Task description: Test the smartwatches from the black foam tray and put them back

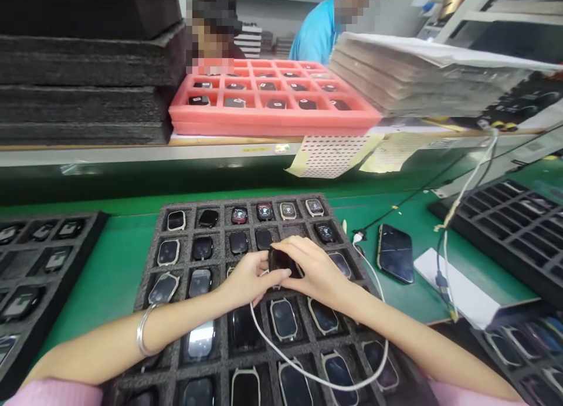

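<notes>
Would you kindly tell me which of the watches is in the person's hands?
The dark-faced watch between the left hand and right hand, above the foam tray; the others sit in tray compartments.

The dark square-faced watch (282, 261) looked glossy, like glass; the charcoal compartmented tray (223, 350) was rough, matt foam. The thin white cable (308, 385) had a smooth plastic skin. The silver ring-shaped bracelet (141, 331) shone like polished metal, the pink ribbed sleeve (61, 393) was matt cloth, and the green flat tabletop (116, 247) appeared smooth.
</notes>
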A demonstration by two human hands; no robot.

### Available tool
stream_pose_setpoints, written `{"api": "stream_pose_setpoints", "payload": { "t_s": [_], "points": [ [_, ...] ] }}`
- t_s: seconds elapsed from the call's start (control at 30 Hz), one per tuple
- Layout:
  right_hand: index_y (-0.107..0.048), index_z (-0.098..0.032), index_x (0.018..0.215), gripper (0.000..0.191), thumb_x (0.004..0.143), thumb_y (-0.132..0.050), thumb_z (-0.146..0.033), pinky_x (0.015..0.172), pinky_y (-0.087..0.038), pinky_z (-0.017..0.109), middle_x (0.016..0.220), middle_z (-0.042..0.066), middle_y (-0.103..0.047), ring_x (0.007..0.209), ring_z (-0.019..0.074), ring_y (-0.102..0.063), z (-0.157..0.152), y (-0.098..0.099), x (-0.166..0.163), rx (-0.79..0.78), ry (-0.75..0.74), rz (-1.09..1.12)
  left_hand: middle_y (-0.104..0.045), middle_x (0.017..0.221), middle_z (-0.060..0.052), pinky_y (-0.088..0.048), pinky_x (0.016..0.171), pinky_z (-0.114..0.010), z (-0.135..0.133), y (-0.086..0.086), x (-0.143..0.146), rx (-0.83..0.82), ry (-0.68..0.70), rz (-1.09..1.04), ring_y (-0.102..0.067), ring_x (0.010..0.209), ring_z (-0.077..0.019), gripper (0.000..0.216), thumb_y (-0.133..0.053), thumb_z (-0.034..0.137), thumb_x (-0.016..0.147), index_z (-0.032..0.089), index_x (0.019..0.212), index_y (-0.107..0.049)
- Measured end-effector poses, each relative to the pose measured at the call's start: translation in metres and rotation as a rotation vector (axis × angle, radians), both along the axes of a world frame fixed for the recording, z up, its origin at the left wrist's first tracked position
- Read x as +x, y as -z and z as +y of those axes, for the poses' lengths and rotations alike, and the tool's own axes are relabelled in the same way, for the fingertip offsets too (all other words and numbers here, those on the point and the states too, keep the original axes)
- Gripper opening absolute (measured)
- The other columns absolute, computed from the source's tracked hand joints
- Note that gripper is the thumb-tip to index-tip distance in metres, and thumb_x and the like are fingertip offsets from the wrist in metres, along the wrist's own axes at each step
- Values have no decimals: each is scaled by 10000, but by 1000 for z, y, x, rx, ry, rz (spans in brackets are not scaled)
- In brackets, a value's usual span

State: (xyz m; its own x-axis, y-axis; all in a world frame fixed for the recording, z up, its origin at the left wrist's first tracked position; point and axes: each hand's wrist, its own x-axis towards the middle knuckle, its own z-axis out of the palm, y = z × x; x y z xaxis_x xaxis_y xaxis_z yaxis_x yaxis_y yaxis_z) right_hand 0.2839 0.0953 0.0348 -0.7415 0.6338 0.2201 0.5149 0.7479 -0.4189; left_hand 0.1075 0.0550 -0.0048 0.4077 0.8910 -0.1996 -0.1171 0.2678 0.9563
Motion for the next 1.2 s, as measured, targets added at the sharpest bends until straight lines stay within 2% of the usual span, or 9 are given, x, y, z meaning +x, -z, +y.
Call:
{"api": "stream_pose_setpoints", "payload": {
  "t_s": [0.07, 0.13, 0.23, 0.33, 0.5, 0.67, 0.9, 1.03, 1.2],
  "points": [
    [-553, -160, 1149, 421, 774, -709, -271, 804, -492, 414, 1040, 106, -631, 947, 263, -596, 0, 1, -1, 3, 3, 16, -588, 654, 33, -240, 257, -159, -1, -1, 0, -22, -16, -9, -361, 285, -17, 298, -659, 408, 789, 136, 887, -584],
    [-556, -151, 1144, 424, 775, -715, -288, 791, -494, 401, 1034, 106, -632, 938, 259, -602, -1, 2, -2, 16, -2, 24, -595, 661, 30, -274, 297, -165, -1, -3, 0, -36, -29, -34, -374, 321, -21, 256, -667, 370, 788, 137, 867, -595],
    [-562, -128, 1137, 423, 788, -706, -320, 760, -495, 397, 1001, 116, -633, 893, 262, -602, -4, 4, -2, 70, -3, 27, -623, 706, 5, -437, 518, -199, -1, -4, 1, -13, -43, -120, -536, 527, -78, 192, -709, 291, 757, 133, 815, -617],
    [-565, -110, 1140, 422, 811, -678, -348, 731, -494, 396, 973, 126, -633, 848, 261, -590, -8, 5, -2, 130, -10, 50, -633, 737, -10, -455, 677, -239, -1, -5, 0, 8, -36, -186, -589, 700, -131, 173, -738, 245, 730, 128, 803, -634],
    [-563, -90, 1140, 395, 864, -610, -369, 726, -488, 394, 959, 135, -635, 844, 259, -580, -9, 4, -2, 178, -40, 89, -644, 776, -24, -450, 717, -268, -2, -5, -1, 6, -13, -237, -597, 737, -151, 193, -725, 269, 755, 127, 859, -647],
    [-546, -99, 1164, 413, 862, -621, -371, 744, -482, 387, 960, 125, -633, 868, 252, -584, -8, 7, -1, 178, -58, 135, -662, 801, -31, -459, 744, -286, -3, -5, -1, 15, -15, -212, -609, 761, -169, 249, -732, 311, 751, 126, 903, -662],
    [-543, -132, 1211, 471, 860, -612, -438, 755, -480, 390, 972, 114, -625, 876, 246, -580, -7, 5, 1, 120, -69, 129, -641, 796, -22, -452, 731, -279, -4, -7, -1, 11, -20, -171, -597, 764, -166, 243, -720, 314, 763, 127, 901, -648],
    [-531, -128, 1233, 512, 830, -661, -417, 773, -482, 375, 990, 111, -612, 882, 237, -570, -7, 4, 3, 69, -80, 154, -635, 785, -19, -452, 708, -266, -3, -8, -1, 14, -20, -145, -592, 750, -157, 217, -711, 285, 773, 120, 894, -640],
    [-508, -160, 1274, 498, 850, -643, -383, 803, -487, 384, 1022, 105, -598, 914, 234, -565, -7, 5, 5, 2, -83, 157, -655, 824, -28, -471, 753, -286, -3, -7, -1, 27, -14, -167, -610, 783, -166, 213, -698, 272, 786, 124, 925, -633]
  ]
}}
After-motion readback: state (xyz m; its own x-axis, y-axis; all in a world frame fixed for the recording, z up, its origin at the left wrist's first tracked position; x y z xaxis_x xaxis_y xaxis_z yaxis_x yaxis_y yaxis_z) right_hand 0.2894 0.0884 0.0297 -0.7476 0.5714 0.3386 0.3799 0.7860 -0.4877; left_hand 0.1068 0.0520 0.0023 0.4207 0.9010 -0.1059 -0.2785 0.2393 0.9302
